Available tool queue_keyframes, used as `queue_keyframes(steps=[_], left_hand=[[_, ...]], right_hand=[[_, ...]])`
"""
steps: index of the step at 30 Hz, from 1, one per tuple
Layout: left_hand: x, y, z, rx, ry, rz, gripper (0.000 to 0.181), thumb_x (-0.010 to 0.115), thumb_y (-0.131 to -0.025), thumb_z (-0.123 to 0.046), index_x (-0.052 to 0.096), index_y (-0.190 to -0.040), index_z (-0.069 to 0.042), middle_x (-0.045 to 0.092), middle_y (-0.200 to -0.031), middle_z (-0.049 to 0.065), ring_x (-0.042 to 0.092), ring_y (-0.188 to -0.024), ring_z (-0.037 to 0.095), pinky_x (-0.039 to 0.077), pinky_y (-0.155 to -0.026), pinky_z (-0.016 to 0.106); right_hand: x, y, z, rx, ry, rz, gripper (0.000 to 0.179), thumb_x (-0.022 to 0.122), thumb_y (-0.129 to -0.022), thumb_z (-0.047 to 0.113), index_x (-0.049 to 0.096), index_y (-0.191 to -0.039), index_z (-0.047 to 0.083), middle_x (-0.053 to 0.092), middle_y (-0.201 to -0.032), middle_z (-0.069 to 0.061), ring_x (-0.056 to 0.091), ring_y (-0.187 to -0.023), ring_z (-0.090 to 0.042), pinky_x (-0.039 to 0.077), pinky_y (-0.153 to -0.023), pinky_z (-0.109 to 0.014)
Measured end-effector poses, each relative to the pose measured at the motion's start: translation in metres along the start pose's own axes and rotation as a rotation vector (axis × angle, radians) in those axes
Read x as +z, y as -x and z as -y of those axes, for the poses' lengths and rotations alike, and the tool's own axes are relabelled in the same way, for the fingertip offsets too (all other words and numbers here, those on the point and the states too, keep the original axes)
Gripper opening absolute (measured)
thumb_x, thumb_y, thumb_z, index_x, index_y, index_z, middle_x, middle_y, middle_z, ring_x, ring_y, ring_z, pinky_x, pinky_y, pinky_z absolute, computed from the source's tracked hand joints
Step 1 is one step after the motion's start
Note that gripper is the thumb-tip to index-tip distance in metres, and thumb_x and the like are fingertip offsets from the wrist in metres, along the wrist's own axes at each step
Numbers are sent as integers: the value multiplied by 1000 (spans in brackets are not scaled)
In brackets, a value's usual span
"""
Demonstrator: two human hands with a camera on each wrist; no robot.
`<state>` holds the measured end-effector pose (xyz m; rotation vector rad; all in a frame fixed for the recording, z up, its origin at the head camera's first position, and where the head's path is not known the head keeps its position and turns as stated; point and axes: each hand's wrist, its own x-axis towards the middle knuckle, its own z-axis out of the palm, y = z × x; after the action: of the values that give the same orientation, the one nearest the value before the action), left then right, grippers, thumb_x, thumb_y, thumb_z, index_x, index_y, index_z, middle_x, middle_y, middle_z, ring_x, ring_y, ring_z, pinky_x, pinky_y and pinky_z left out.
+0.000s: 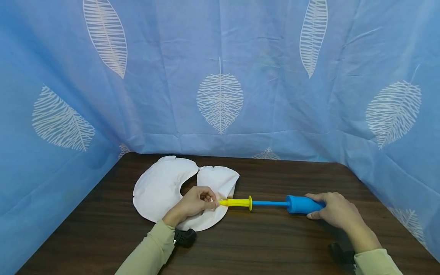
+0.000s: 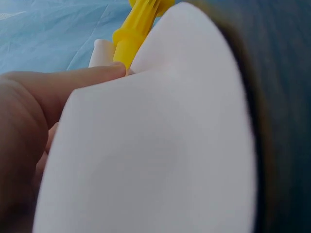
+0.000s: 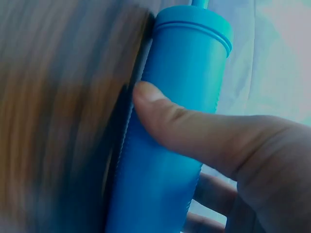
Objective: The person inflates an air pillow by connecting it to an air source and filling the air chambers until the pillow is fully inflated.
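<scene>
Hand pump (image 1: 269, 203) lies lengthwise just over the dark table (image 1: 268, 248), blue rod showing between yellow nozzle (image 1: 237, 203) and blue barrel (image 1: 300, 204). Right hand (image 1: 338, 210) grips the barrel, thumb across its side, other fingers behind. Left hand (image 1: 193, 204) has fingers curled, thumb and fingertips pinching the white pillow (image 1: 154, 191) where the nozzle tip meets it; whether the tip is inside a valve, can't tell, hidden. Pillow is curved, on the table left of the pump, creased near the nozzle.

Pump looks like light, stiff plastic; smooth barrel might slip a bit, so wrap it whole-handed. Rod seems the weak spot, could bend if pushed crooked. Pillow looks soft, light, floppy; best pinched right at the nozzle, no hard tugging on the seam.
</scene>
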<state>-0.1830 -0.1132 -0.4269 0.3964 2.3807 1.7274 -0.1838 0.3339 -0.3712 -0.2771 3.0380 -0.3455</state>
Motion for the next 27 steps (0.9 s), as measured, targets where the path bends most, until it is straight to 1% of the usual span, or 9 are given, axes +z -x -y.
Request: queue_keyframes(steps=[3,6,9,11,13,17,21,24,27], left_hand=[[-1,0,1,-5,0,2,16,83,-94,-13,72,-96,-2,55,-77,0,47,-59,13,42,-53,24],[0,-1,1,-17,-2,3,14,83,-94,-14,72,-95,-4,55,-77,0,46,-58,13,42,-53,24],[0,-1,0,-21,-2,12,13,83,-94,-13,73,-95,-5,55,-77,-1,46,-58,13,42,-53,24],[1,0,-2,-19,1,16,13,82,-94,-13,73,-95,-5,55,-77,-1,45,-58,12,41,-53,23],[2,0,-3,-17,7,18,13,82,-94,-12,72,-95,-4,55,-76,-1,45,-57,12,41,-52,23],[2,1,-3,-19,3,14,13,82,-94,-12,73,-95,-4,54,-77,-1,45,-57,12,40,-52,23],[3,0,-1,-15,-12,16,12,83,-94,-13,73,-96,-5,55,-78,-1,46,-59,13,41,-53,23],[3,-1,1,-7,-19,13,12,83,-94,-14,74,-95,-6,56,-78,-1,47,-60,13,42,-54,23],[2,-1,2,5,-24,10,12,83,-94,-14,74,-94,-6,56,-77,0,48,-60,13,43,-54,24]], right_hand=[[9,0,22,-64,22,-58,73,91,-82,45,69,-146,17,65,-141,-34,59,-124,-60,54,-76,-64],[18,1,48,-124,51,-115,69,91,-82,44,71,-143,19,72,-135,-24,63,-120,-52,54,-76,-63],[27,1,72,-169,73,-144,67,90,-83,45,72,-143,22,76,-132,-15,65,-119,-46,53,-79,-64],[31,3,83,-187,81,-157,67,90,-83,46,72,-143,23,77,-132,-11,66,-119,-44,52,-79,-63],[34,4,89,-198,88,-172,66,90,-83,47,72,-143,24,77,-132,-8,66,-119,-42,52,-79,-62],[34,5,90,-204,104,-195,65,90,-83,48,73,-142,25,78,-130,-8,67,-117,-41,54,-77,-60],[31,4,83,-195,96,-179,64,90,-83,47,73,-141,25,78,-130,-10,68,-117,-43,55,-76,-59],[28,3,74,-163,86,-151,66,90,-84,47,72,-143,24,76,-132,-15,66,-118,-45,55,-74,-57],[24,2,59,-110,69,-116,68,89,-84,48,70,-145,24,72,-137,-22,63,-122,-49,55,-72,-55]])
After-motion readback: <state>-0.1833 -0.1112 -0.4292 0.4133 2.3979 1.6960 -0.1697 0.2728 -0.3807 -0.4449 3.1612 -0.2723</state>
